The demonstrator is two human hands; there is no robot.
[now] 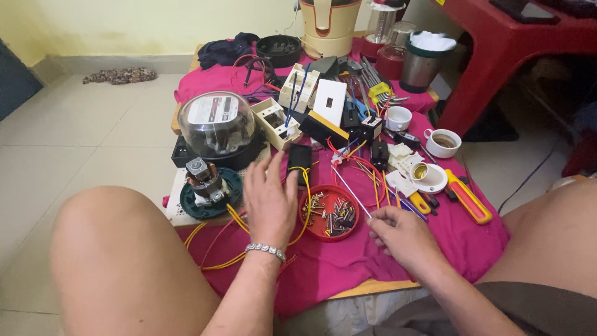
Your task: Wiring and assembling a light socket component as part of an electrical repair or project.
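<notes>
nearest the camera, two bare knees frame a low table draped in a pink cloth (348,261). left hand (268,202) lies palm down on the cloth, fingers spread and relaxed, gripping nothing — a beaded bracelet (265,250) on the wrist, yellow wires (233,218) running under and beside it. right hand (401,235) is pinched on the near end of a thin white wire (349,190), which slants up and left across the cloth. between the two hands sits a round red lid (329,213) holding screws and small metal bits, just beside the left fingers. left of that, a green round base with a small motor assembly (205,185) on top. right of the lid, a screwdriver with orange and yellow handle (467,198) and a white round fitting (429,176). further back: a glass-domed meter (217,123), a black switch block (300,158) just past the left fingertips, white switch plates (329,102), red wires tangled mid-table. two white cups (443,142) on the right side. far edge — a cream blender base (328,25), a steel jar (423,62) and a red plastic table (510,43) behind right.
</notes>
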